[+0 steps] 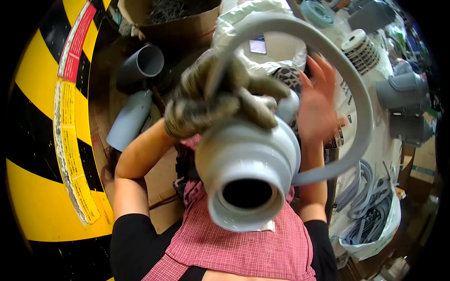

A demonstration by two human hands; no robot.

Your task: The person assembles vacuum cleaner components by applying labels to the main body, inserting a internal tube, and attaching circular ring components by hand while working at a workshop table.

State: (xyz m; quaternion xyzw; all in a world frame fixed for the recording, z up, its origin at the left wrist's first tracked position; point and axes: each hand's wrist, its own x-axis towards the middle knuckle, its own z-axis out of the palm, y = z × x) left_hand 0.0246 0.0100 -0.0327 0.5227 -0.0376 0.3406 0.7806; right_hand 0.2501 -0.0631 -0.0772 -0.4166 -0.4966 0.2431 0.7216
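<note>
My left hand (213,96), in a dirty work glove, grips a light grey plastic vessel (248,154) at its upper side, where one end of its large hoop handle (363,98) passes the fingers. The round dark mouth of the vessel faces up at me, in front of my chest. The hoop arcs far out to the right and is a little blurred. Bare and smeared by motion, my right hand (318,100) is raised inside the hoop with its fingers apart. It holds nothing that I can see.
Two grey plastic tubs (129,119) (150,61) lie at left by a yellow-and-black striped panel (37,117). A cardboard box (187,30) stands beyond. On the right are a white bag of grey strips (370,220), a white spool (358,47) and grey containers (403,93).
</note>
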